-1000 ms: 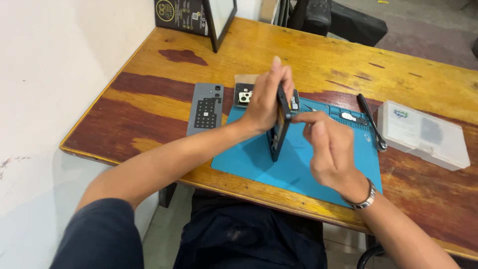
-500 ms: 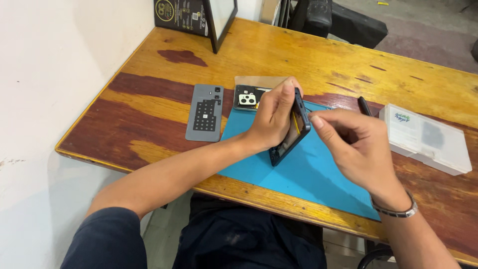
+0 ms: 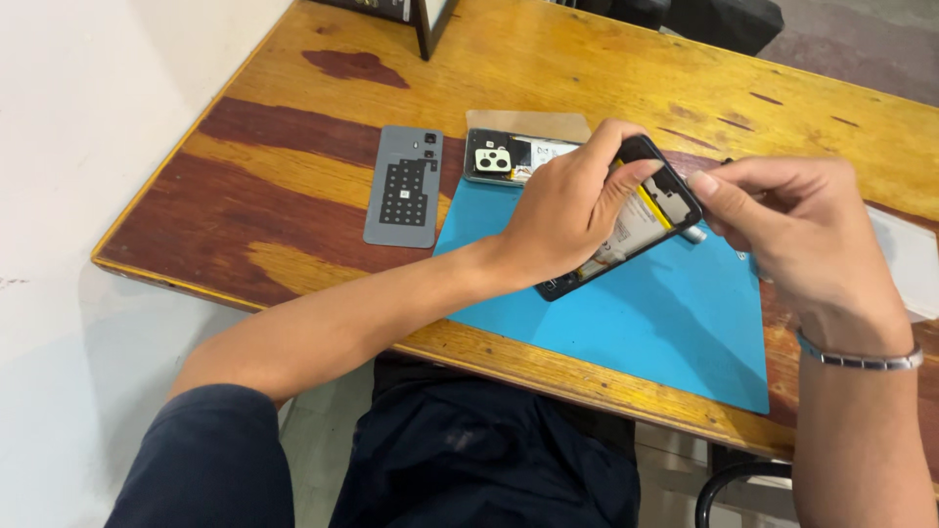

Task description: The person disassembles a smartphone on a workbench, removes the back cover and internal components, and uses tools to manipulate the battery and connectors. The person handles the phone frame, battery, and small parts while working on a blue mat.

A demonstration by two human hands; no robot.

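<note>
An opened black phone [image 3: 641, 220], its back cover off so that the pale battery and a yellow strip show, is held tilted above the blue work mat [image 3: 626, 313], its far end raised and its near end low over the mat. The left hand [image 3: 562, 210] is wrapped around the phone's left edge, thumb lying along the top of the open side, holding it firmly. The right hand [image 3: 792, 230] sits just right of the phone's upper end, fingers pinched close together on something small and silvery at the phone's edge; what that piece is cannot be made out. A thin metal bracelet [image 3: 861, 357] circles the right wrist. Beyond the left hand, at the mat's far-left corner, lies a phone back cover with camera openings [image 3: 499, 158], resting partly on a piece of brown card [image 3: 528, 124]. Further left, flat on the wooden table [image 3: 293, 186], is a grey rectangular panel with a black dotted patch [image 3: 403, 186]. A white box [image 3: 915, 259] lies at the right edge.
</note>
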